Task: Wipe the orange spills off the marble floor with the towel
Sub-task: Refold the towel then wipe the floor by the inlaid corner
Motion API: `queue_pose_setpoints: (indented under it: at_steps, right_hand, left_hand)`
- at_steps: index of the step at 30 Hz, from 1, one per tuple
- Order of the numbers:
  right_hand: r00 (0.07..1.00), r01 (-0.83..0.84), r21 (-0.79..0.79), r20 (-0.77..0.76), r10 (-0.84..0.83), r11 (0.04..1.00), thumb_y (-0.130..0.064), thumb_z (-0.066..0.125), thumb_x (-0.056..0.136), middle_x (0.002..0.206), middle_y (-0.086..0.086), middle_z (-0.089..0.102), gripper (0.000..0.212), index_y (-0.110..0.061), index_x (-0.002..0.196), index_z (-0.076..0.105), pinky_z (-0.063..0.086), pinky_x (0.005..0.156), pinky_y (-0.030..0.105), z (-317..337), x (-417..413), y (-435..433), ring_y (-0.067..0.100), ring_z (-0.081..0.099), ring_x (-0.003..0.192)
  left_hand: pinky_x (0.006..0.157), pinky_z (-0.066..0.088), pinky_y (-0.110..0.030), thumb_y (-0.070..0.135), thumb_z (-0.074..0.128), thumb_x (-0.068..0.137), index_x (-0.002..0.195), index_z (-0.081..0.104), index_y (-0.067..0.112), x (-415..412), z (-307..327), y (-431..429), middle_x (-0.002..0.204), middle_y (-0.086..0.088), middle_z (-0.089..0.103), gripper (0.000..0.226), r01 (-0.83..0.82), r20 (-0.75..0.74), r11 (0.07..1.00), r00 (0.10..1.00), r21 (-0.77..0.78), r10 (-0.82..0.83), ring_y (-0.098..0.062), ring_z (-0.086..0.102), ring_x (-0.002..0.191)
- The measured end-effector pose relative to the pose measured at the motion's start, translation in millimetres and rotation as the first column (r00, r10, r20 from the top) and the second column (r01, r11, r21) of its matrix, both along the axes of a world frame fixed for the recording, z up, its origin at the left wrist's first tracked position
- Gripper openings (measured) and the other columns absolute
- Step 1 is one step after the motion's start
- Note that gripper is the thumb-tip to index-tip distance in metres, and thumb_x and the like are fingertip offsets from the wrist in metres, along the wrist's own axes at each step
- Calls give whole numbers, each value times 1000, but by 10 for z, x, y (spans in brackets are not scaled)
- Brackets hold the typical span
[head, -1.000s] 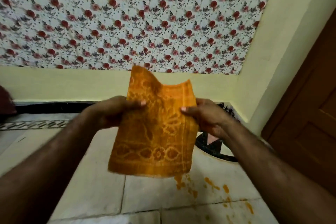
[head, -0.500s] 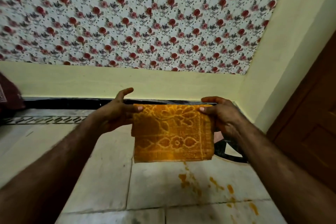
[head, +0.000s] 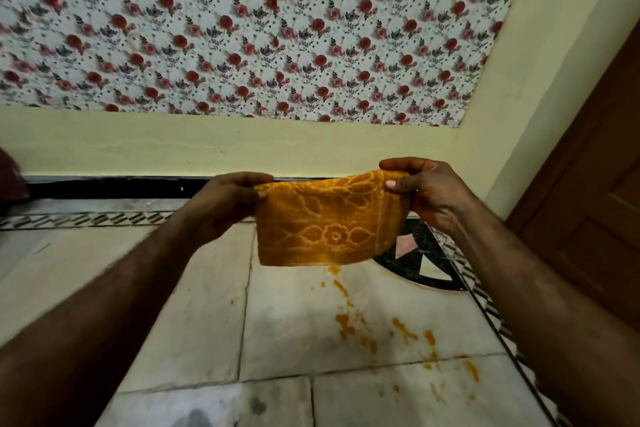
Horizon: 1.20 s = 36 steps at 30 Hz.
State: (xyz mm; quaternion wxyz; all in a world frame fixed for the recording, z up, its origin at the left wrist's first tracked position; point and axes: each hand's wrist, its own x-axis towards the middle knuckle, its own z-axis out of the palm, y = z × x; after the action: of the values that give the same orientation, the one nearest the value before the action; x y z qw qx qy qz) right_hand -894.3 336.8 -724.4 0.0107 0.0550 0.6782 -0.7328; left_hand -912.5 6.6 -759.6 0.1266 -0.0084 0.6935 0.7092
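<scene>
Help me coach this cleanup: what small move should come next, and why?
Probably lower the towel onto the orange spills. Both hands, left and right, hold it folded in the air by its top corners, and the spills lie unwiped on the marble floor just below.

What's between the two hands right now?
In the head view, only the orange towel spans between the left hand and right hand, pinched at its top corners and hanging above the spills.
</scene>
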Motion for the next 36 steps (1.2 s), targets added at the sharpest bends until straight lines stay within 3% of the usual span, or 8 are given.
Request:
queue_pose_setpoints:
  at_steps: [6,9,12,20,25,28,31,36]
  right_hand:
    - [999,-42,174,11,40,984,13,72,78,115,12,72,38,-7,110,75,60,71,33,-56,12,-10,31,67,105]
    - [1000,-20,327,5,20,945,7,79,75,113,10,72,41,-11,111,76,61,85,44,-111,-8,-30,32,66,107]
    - [999,6,467,-46,17,884,3,80,77,110,5,71,43,-10,117,73,58,77,33,-107,8,-32,24,65,102]
    - [988,136,654,-145,-54,744,-15,77,88,100,2,74,22,-13,110,76,49,66,25,-213,-53,-11,20,68,93]
    - [989,133,774,-149,-27,619,-23,74,92,96,1,69,20,-13,110,75,48,78,30,-228,-91,-5,20,64,95]
    - [987,122,780,-159,6,614,-22,73,92,104,3,71,19,-16,110,74,46,81,32,-232,-91,-11,20,63,100]
    - [985,121,773,-170,19,622,-23,78,88,101,0,69,17,-19,104,74,46,74,28,-213,-52,-3,21,64,100]
    - [990,26,675,-121,76,737,-28,83,82,102,-1,73,21,-24,101,74,56,71,32,-154,183,-90,17,67,94]
  left_hand:
    - [86,52,-29,3,70,86,114,71,15,-27,54,-45,118,-6,67,31,-50,-58,998,997,-35,48,-23,61,112]
    - [87,48,-26,8,77,81,120,70,14,-20,77,-7,109,1,69,40,-102,-192,957,980,-270,50,-12,61,103]
    - [72,50,-24,16,82,79,110,74,15,-24,54,59,100,-1,72,32,-179,-320,881,947,-439,33,-12,65,92]
    - [73,57,-32,5,68,89,87,57,25,88,224,241,115,-1,62,23,-77,-428,707,839,-703,-335,-22,62,103]
    - [86,58,-30,3,62,91,133,54,44,333,242,574,134,5,37,59,191,-26,221,698,-956,-716,-18,48,120]
    - [97,56,-36,3,64,92,155,25,40,407,212,751,147,-2,41,83,297,135,99,674,-950,-727,-24,50,130]
    - [81,59,-31,0,62,93,158,8,41,407,242,735,156,-3,38,94,390,180,177,722,-904,-668,-26,55,128]
    - [74,63,-32,-11,62,88,153,30,40,363,254,600,134,-6,56,89,472,134,494,808,-730,-574,-24,68,105]
